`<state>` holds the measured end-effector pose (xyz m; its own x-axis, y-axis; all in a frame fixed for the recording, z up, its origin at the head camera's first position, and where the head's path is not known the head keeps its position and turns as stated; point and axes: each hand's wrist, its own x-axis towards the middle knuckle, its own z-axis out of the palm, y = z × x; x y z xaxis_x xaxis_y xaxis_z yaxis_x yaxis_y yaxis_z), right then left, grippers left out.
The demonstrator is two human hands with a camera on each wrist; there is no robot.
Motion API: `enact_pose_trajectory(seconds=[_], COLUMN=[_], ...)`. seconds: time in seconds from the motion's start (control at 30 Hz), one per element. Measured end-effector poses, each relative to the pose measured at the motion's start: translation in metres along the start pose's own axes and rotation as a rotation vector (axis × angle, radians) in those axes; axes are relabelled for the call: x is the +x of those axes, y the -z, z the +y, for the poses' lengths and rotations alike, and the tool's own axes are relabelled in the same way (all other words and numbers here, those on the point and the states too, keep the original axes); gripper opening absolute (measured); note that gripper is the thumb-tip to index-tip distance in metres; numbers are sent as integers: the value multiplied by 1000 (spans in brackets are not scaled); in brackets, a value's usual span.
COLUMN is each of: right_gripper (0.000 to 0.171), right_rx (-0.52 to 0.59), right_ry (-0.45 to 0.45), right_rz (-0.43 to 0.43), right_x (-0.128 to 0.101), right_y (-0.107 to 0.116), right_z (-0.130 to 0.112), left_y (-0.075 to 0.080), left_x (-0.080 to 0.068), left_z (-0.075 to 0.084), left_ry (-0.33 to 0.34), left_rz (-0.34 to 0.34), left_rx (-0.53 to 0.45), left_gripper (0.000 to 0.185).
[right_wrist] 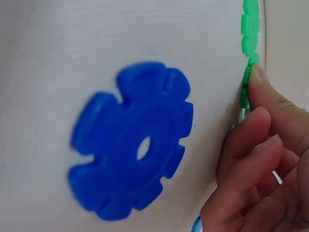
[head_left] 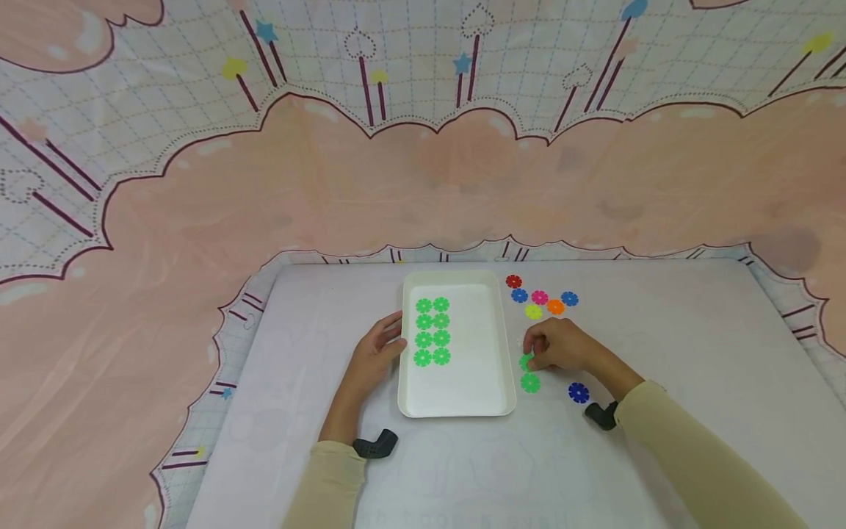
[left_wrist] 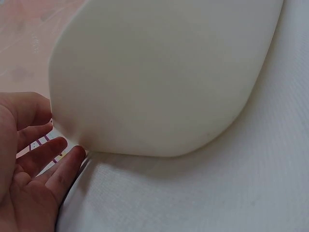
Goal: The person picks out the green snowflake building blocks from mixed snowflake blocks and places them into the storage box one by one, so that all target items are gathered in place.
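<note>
A shallow white tray holds several green flower-shaped discs in two columns on its left half. My left hand holds the tray by its left edge, thumb at the rim and fingertips along the side. In the left wrist view those fingertips touch the edge of the tray. To the right of the tray, my right hand pinches a green notched disc, partly hidden by the fingers. Just in front of it lies another green disc.
Behind my right hand lie a red disc, a pink disc, an orange disc, a yellow disc and two blue ones. A dark blue disc lies near my right wrist. A white cloth covers the table.
</note>
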<state>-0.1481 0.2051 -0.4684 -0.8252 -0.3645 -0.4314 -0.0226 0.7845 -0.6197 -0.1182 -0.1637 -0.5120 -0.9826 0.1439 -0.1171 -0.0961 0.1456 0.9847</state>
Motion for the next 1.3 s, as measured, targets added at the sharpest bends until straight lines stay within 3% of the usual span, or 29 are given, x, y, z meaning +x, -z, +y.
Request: enact_pose_trajectory(seconds=[0.33,0.57,0.97,1.3], right_gripper=[20,19,16,20], right_rx=[7,36,141,203], right_ry=[17,31,-80,-54], right_rz=[13,-29,-79,-115], right_x=[-2,-5,-6,-3], right_y=[3,7,10,20], right_z=[4,3,-1,-7], left_y=[0,0,-1,-1], left_x=[0,0,1,0], left_z=[0,-1,-1,0], left_ry=[13,14,7,19], left_rz=[8,16,10,22], left_rx=[13,34,24,41], left_gripper=[53,54,54,53])
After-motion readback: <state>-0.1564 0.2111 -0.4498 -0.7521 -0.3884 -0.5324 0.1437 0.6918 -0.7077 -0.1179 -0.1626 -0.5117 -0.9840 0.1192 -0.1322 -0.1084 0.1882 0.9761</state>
